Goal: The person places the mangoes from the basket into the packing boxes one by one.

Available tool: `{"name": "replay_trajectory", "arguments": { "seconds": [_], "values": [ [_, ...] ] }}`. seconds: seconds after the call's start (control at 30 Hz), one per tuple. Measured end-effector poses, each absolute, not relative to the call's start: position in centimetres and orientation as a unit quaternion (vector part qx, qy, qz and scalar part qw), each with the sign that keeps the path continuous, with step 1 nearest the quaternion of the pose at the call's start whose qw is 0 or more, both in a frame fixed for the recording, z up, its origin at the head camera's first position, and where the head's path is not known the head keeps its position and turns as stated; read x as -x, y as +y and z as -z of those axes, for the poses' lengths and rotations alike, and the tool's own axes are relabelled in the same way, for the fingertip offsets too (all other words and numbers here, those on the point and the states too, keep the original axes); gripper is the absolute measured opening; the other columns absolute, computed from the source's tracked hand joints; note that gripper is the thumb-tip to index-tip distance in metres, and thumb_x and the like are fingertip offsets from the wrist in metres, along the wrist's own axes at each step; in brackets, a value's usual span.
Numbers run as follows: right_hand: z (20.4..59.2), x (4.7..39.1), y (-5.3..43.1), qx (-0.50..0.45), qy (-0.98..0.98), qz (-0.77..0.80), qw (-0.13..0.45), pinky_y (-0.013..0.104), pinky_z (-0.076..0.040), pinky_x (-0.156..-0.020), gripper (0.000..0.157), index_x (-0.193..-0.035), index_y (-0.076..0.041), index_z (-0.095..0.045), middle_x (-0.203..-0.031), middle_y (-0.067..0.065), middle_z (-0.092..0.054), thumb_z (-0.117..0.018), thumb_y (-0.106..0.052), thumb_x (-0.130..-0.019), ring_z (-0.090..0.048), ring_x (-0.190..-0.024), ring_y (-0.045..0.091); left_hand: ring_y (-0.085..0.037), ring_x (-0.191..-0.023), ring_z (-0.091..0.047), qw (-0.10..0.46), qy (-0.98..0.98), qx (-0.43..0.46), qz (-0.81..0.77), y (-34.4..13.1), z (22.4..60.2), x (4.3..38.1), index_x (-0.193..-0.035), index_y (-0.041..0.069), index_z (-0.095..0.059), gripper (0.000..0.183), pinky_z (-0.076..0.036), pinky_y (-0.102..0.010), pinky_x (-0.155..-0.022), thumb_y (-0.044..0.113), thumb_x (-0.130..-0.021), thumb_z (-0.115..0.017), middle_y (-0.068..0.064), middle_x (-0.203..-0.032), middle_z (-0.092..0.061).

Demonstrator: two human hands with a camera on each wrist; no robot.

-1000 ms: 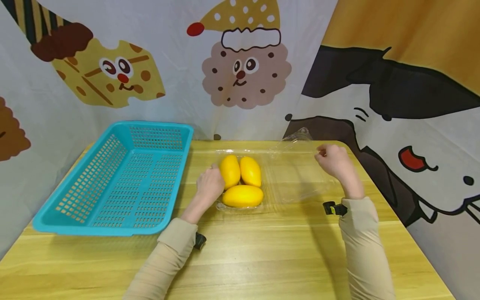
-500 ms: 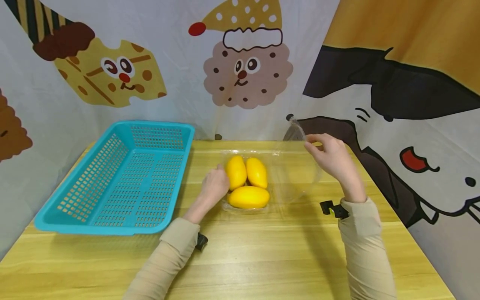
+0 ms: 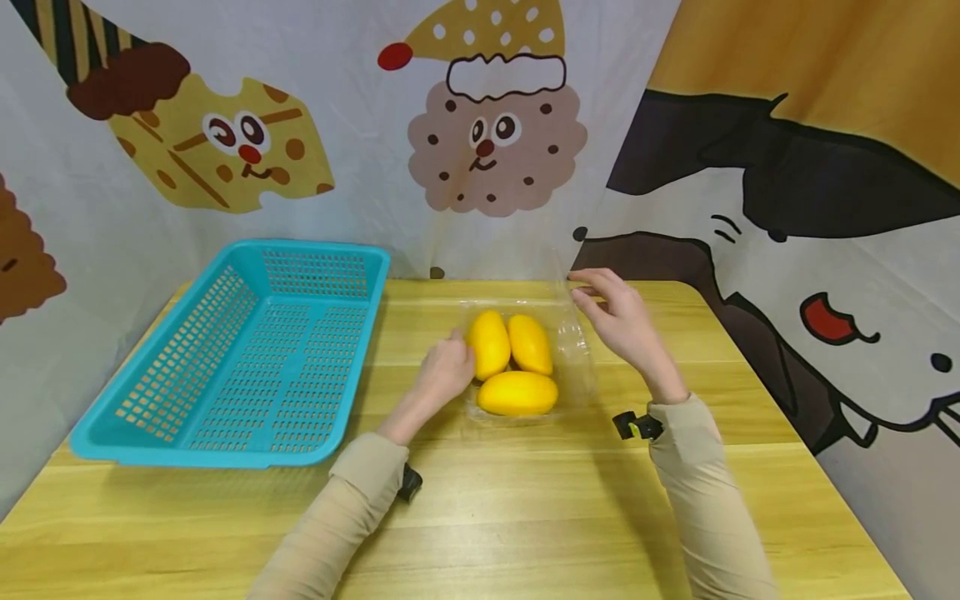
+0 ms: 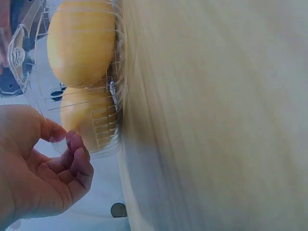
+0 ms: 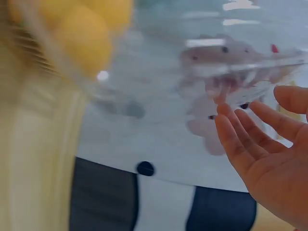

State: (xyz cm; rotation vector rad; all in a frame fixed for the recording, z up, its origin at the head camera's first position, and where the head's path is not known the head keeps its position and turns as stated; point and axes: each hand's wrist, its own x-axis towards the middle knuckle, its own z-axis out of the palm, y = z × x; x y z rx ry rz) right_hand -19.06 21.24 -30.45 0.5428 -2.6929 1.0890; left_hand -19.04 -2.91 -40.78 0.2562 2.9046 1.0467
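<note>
Three yellow mangoes [image 3: 517, 393] lie in the base of a clear hinged plastic box [image 3: 498, 305]. My left hand [image 3: 446, 367] pinches the box's left edge between thumb and index finger, as the left wrist view shows beside one mango [image 4: 81, 43]. The transparent lid [image 3: 579, 358] stands raised along the right side of the base. Against its outer side rests my right hand [image 3: 618, 321], fingers extended; the right wrist view shows those fingers [image 5: 233, 139] nearly straight beside the lid [image 5: 207, 43].
A turquoise perforated basket [image 3: 288, 358] stands on the left part of the wooden table [image 3: 510, 508]. Behind the table hangs a cartoon-printed cloth [image 3: 360, 167], close to the table's far edge.
The lid has swung up from lying spread out on the right, with my right hand moving left along with it. The box, mangoes and left hand have shifted slightly right.
</note>
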Motion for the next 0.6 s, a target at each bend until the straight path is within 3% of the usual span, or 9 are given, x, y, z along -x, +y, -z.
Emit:
{"name": "replay_trajectory", "arguments": {
  "seconds": [0.17,0.27,0.37,0.6],
  "values": [
    [32.9,19.9,21.2,-0.182,-0.919,-0.345,0.047,0.052,-0.046,-0.100,0.040,-0.135,-0.002,-0.050,-0.138,0.019,-0.049,-0.045,-0.022,-0.101,-0.051,-0.122,0.036,-0.009,-0.041,-0.035,0.021,0.931,-0.085,-0.353,-3.2,40.9,18.8,-0.137,-0.015,-0.036,0.051,-0.027,-0.017,-0.034,0.019,-0.100,-0.042,-0.001,-0.056,-0.043],
    [34.2,20.3,21.4,-0.178,-0.931,-0.317,0.031,0.053,-0.045,-0.100,0.043,-0.137,-0.001,-0.048,-0.141,0.021,-0.046,-0.044,-0.024,-0.101,-0.048,-0.126,0.038,-0.011,-0.044,-0.037,0.024,0.928,-0.079,-0.364,-3.4,40.9,18.5,-0.119,-0.011,-0.052,0.039,-0.028,-0.018,-0.036,0.022,-0.101,-0.040,-0.002,-0.059,-0.043],
    [35.3,20.5,21.5,-0.169,-0.940,-0.296,0.016,0.054,-0.042,-0.103,0.045,-0.138,0.000,-0.045,-0.143,0.023,-0.043,-0.043,-0.026,-0.101,-0.044,-0.129,0.040,-0.013,-0.048,-0.040,0.025,0.928,-0.074,-0.365,-3.5,40.6,18.2,-0.094,-0.001,-0.055,0.030,-0.031,-0.020,-0.039,0.022,-0.101,-0.037,-0.004,-0.062,-0.044],
    [36.7,20.7,21.4,-0.131,-0.948,-0.287,-0.030,0.056,-0.035,-0.108,0.057,-0.146,0.000,-0.033,-0.148,0.025,-0.035,-0.042,-0.034,-0.101,-0.041,-0.130,0.042,-0.016,-0.050,-0.044,0.020,0.930,-0.057,-0.364,-3.6,40.0,17.6,-0.092,-0.001,-0.057,0.037,-0.036,-0.022,-0.041,0.023,-0.103,-0.031,-0.006,-0.064,-0.048]
  ]
}}
